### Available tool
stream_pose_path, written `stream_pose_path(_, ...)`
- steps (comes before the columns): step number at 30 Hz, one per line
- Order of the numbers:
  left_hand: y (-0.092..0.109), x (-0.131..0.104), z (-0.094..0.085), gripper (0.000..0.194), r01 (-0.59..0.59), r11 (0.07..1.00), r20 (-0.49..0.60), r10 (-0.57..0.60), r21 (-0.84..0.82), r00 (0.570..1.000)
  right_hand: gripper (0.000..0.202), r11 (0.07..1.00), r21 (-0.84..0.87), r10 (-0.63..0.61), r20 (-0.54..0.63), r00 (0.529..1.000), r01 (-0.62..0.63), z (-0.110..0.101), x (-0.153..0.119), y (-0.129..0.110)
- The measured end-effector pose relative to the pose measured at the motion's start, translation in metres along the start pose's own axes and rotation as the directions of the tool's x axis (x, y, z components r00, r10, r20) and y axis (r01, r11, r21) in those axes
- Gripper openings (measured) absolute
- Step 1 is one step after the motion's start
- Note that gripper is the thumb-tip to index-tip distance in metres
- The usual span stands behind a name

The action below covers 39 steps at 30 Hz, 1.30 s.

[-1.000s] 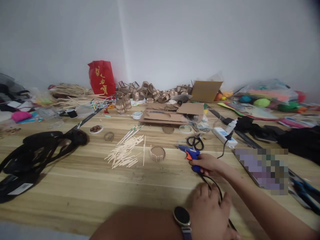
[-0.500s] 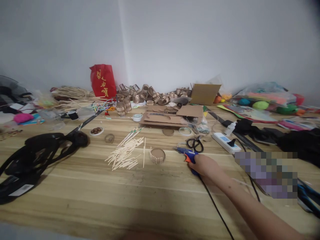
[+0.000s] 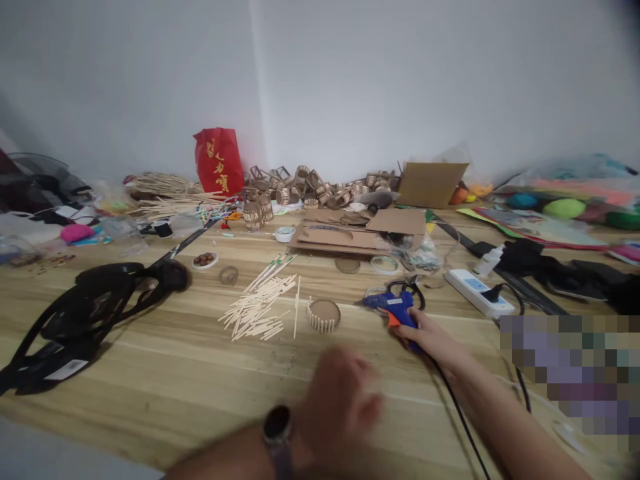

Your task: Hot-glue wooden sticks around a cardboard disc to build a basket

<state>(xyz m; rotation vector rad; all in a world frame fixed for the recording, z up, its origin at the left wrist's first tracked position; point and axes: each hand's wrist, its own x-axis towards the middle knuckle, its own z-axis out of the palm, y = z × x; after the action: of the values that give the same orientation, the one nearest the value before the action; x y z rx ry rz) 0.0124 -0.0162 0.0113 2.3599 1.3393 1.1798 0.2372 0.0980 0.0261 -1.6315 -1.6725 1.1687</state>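
My right hand [image 3: 435, 337] has its fingers round the handle of a blue glue gun [image 3: 397, 303] with an orange trigger. The nozzle points left, and a black cord runs from the handle toward the near edge. My left hand [image 3: 343, 393], with a watch on the wrist, hovers over the near part of the table; motion blurs its fingers. Beyond it sits a round cardboard disc [image 3: 324, 311] with short upright sticks along its near and left rim. Left of that lies a pile of thin wooden sticks [image 3: 263, 303], with one stick [image 3: 297, 307] apart.
Black scissors [image 3: 413, 290] lie behind the glue gun. A white power strip [image 3: 477, 293] is at the right. Cardboard sheets [image 3: 340, 240] and small stick-walled baskets [image 3: 253, 215] stand farther back. A black strapped item [image 3: 85, 320] takes up the left side.
My left hand has come into view from below. The view has shifted, so the table things appear slightly farther right. The glue gun now shows more of its side, with my right hand still on its handle.
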Motion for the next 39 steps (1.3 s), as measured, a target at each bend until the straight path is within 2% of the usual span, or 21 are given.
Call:
stream_pose_path(2, -0.021, 0.010, -0.009, 0.056, 0.124, 0.991, -0.141, -0.116, 0.046, 0.983, 0.027, 0.990, 0.138, -0.027, 0.072, 0.997, 0.017, 0.003, -0.001, 0.001)
stream_pose_path(4, -0.043, 0.022, -0.013, 0.084, 0.246, 0.967, -0.207, -0.226, 0.073, 0.952, 0.034, 0.973, 0.232, -0.055, 0.146, 0.988, 0.020, 0.006, -0.001, -0.002)
stream_pose_path(5, -0.052, 0.028, -0.013, 0.097, 0.285, 0.955, -0.184, -0.267, 0.079, 0.946, 0.037, 0.965, 0.263, -0.067, 0.175, 0.982, 0.019, 0.008, -0.001, -0.003)
stream_pose_path(7, -0.064, 0.036, -0.009, 0.107, 0.327, 0.942, -0.104, -0.319, 0.071, 0.942, 0.039, 0.953, 0.303, -0.082, 0.216, 0.973, 0.013, 0.011, 0.000, -0.006)
stream_pose_path(10, -0.069, 0.041, 0.001, 0.105, 0.346, 0.937, -0.053, -0.343, 0.058, 0.938, 0.041, 0.942, 0.334, -0.082, 0.235, 0.968, -0.001, 0.014, -0.002, -0.008)
stream_pose_path(17, -0.068, 0.044, 0.005, 0.089, 0.307, 0.948, -0.117, -0.297, 0.078, 0.948, 0.041, 0.943, 0.332, -0.054, 0.183, 0.982, -0.010, 0.018, -0.011, -0.004)
stream_pose_path(24, -0.070, 0.046, 0.010, 0.090, 0.309, 0.947, -0.116, -0.299, 0.082, 0.947, 0.042, 0.983, 0.183, -0.035, 0.123, 0.992, 0.012, 0.025, -0.019, -0.002)
stream_pose_path(29, -0.070, 0.047, 0.011, 0.085, 0.297, 0.951, -0.146, -0.283, 0.086, 0.948, 0.043, 0.989, 0.135, -0.070, 0.100, 0.992, 0.056, 0.028, -0.021, -0.003)
stream_pose_path(36, -0.068, 0.047, 0.012, 0.092, 0.354, 0.933, -0.119, -0.345, 0.070, 0.931, 0.045, 0.992, 0.073, -0.108, 0.030, 0.994, 0.106, 0.028, -0.020, 0.003)
stream_pose_path(39, -0.066, 0.049, 0.011, 0.088, 0.376, 0.923, -0.112, -0.367, 0.082, 0.924, 0.045, 0.992, 0.034, -0.124, 0.026, 0.992, 0.123, 0.028, -0.019, 0.003)
